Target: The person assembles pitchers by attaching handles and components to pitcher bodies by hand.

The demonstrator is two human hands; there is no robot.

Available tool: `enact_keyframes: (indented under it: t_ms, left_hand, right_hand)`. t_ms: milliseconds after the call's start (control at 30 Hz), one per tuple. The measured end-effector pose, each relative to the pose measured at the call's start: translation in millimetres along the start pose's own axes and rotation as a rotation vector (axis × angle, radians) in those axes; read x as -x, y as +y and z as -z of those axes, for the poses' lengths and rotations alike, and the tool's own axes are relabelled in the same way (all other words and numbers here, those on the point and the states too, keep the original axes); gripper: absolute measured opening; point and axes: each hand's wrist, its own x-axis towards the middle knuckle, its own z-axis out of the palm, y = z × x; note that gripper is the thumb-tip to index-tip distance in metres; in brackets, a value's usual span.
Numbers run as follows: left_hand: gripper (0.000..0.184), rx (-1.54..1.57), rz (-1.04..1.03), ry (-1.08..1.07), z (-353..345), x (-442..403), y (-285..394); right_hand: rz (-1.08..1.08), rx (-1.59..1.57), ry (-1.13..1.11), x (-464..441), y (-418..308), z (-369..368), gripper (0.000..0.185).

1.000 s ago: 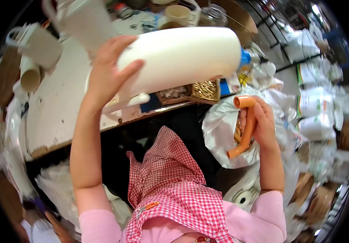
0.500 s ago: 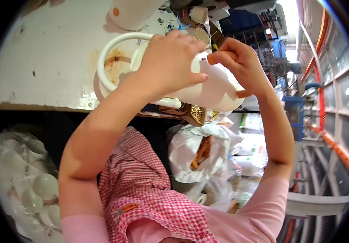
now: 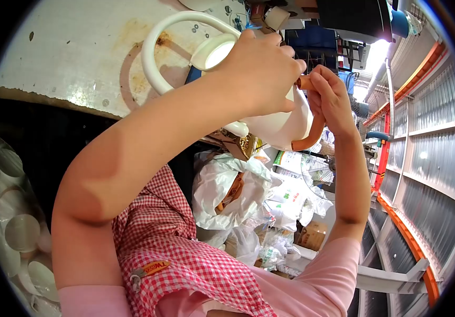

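A white plastic vessel (image 3: 272, 128), perhaps a watering can, lies tilted at the table's edge, with a long curved white tube (image 3: 151, 58) looping out on the left. My left hand (image 3: 261, 71) lies over its body, fingers bent around it and thumb spread along the near side. An orange-brown curved handle (image 3: 316, 129) spans the vessel's far right side, its lower end against the body. My right hand (image 3: 332, 100) is closed around the handle's upper end, close to my left fingertips. Whether that end sits in the vessel is hidden by my fingers.
A small box of gold-coloured screws (image 3: 246, 147) sits below the vessel. Beneath it hangs a white bag (image 3: 203, 195) holding orange-brown handles. A clear bag of white parts (image 3: 21, 232) is at lower left. Small washers and a tape roll (image 3: 276, 18) lie on the worktable (image 3: 79, 47).
My view has swung, so the table sits higher. My right hand has gone from pinching the handle's end to gripping it, and the handle now shows as a full curve beside the vessel.
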Motion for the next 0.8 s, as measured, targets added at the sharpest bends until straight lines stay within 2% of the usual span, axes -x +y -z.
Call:
enact_keyframes:
  t_ms: [233, 300, 333, 367, 433, 533, 600, 800]
  left_hand:
    - [0.051, -0.028, 0.018, -0.022, 1.9, -0.6, 2.8]
    - [0.052, -0.048, 0.012, -0.024, 2.2, -0.1, 4.2]
    - [0.052, -0.049, 0.009, -0.024, 2.1, -0.6, 4.0]
    - [0.051, -0.048, 0.001, -0.018, 2.0, -0.9, 3.5]
    - [0.051, -0.044, -0.013, -0.014, -0.2, -1.3, 2.2]
    - [0.051, -0.046, -0.025, 0.021, 0.3, -2.4, -0.5]
    - [0.051, -0.018, -0.038, -0.047, 1.9, -3.2, -2.5]
    - [0.050, -0.029, -0.030, -0.091, 4.7, -5.4, -3.5]
  right_hand:
    - [0.063, 0.108, -0.006, 3.8, -3.9, -0.3, 0.022]
    - [0.123, 0.324, 0.037, 6.7, -8.3, -1.2, 0.023]
    - [0.124, 0.323, 0.039, 5.4, -8.0, -2.7, 0.023]
    - [0.268, 0.428, 0.063, 3.5, -7.4, -5.5, 0.023]
    - [0.408, 0.534, 0.093, 3.0, -9.2, -4.5, 0.023]
    - [0.276, 0.488, -0.006, 1.7, -16.3, 1.5, 0.023]
    - [0.030, 0.224, -0.076, -2.0, -15.9, 4.2, 0.024]
    - [-0.043, -0.015, -0.096, -0.2, -4.6, 0.2, 0.024]
